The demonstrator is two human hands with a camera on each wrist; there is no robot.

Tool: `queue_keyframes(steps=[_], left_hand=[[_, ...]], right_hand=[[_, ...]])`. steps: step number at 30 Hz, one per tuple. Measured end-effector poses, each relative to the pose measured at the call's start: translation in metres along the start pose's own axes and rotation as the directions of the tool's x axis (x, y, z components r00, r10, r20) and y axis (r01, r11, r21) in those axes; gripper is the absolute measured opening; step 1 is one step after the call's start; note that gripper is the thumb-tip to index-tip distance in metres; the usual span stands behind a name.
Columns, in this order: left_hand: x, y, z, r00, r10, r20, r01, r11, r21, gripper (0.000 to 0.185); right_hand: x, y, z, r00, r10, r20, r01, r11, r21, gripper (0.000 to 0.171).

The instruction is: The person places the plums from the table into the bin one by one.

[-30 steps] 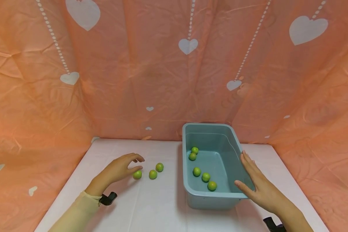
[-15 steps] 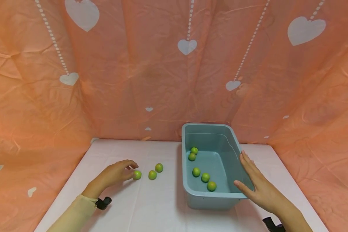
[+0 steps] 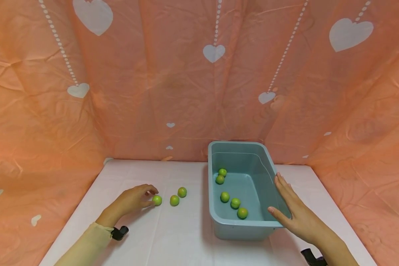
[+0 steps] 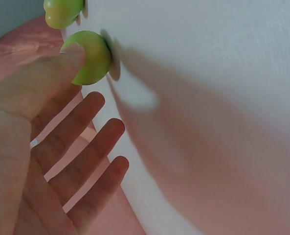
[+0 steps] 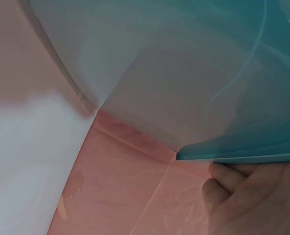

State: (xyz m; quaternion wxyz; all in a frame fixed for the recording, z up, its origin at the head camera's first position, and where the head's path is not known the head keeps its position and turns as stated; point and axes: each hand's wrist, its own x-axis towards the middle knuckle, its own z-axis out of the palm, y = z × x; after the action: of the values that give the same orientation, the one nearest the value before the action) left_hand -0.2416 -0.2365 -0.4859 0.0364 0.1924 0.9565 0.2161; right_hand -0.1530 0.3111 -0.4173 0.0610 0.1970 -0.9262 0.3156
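Note:
In the head view, my left hand (image 3: 134,199) is at a small green lime (image 3: 157,200) on the white table. In the left wrist view the thumb lies on that lime (image 4: 95,58), the index finger is partly hidden behind it, and the other fingers spread apart. Two more limes, one nearer (image 3: 174,200) and one farther back (image 3: 182,192), lie just to the right. My right hand (image 3: 300,218) rests at the right rim of a blue-grey plastic bin (image 3: 241,232), fingers straight along the outer side, thumb reaching over the inside. Several limes (image 3: 235,203) sit on the bin's floor.
The bin stands on the right half of the white table (image 3: 176,236), its far end near the back curtain. Orange curtains (image 3: 153,92) with white hearts close off the back and both sides.
My left hand has drawn slightly back and lowered, bringing its thumb and fingers around the leftmost lime. The right hand and bin stay as they were.

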Motion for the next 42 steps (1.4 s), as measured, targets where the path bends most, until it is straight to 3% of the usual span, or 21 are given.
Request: queue_keyframes(steps=[8, 18, 27, 33, 42], left_hand=[[0.001, 0.001, 0.0, 1.0, 0.014, 0.01, -0.015, 1.0, 0.013, 0.031], [0.003, 0.002, 0.003, 0.999, -0.016, 0.03, 0.016, 1.0, -0.002, 0.03], [0.002, 0.003, 0.001, 1.0, -0.021, -0.008, 0.021, 1.0, 0.006, 0.025], [0.001, 0.012, -0.008, 0.999, -0.033, -0.037, 0.033, 0.999, -0.014, 0.024], [0.007, 0.032, -0.021, 0.995, 0.045, -0.086, -0.048, 0.998, -0.03, 0.029]], right_hand=[[-0.001, 0.0, 0.0, 1.0, -0.013, -0.007, 0.013, 1.0, -0.002, 0.093], [-0.001, 0.0, 0.0, 1.0, -0.002, 0.0, 0.002, 1.0, 0.01, 0.093], [-0.002, -0.001, 0.0, 1.0, -0.005, -0.004, 0.005, 1.0, 0.005, 0.092], [-0.002, -0.001, 0.001, 1.0, 0.012, 0.008, -0.012, 1.0, 0.016, 0.093], [-0.001, 0.0, 0.002, 1.0, 0.005, 0.003, -0.005, 1.0, 0.004, 0.093]])
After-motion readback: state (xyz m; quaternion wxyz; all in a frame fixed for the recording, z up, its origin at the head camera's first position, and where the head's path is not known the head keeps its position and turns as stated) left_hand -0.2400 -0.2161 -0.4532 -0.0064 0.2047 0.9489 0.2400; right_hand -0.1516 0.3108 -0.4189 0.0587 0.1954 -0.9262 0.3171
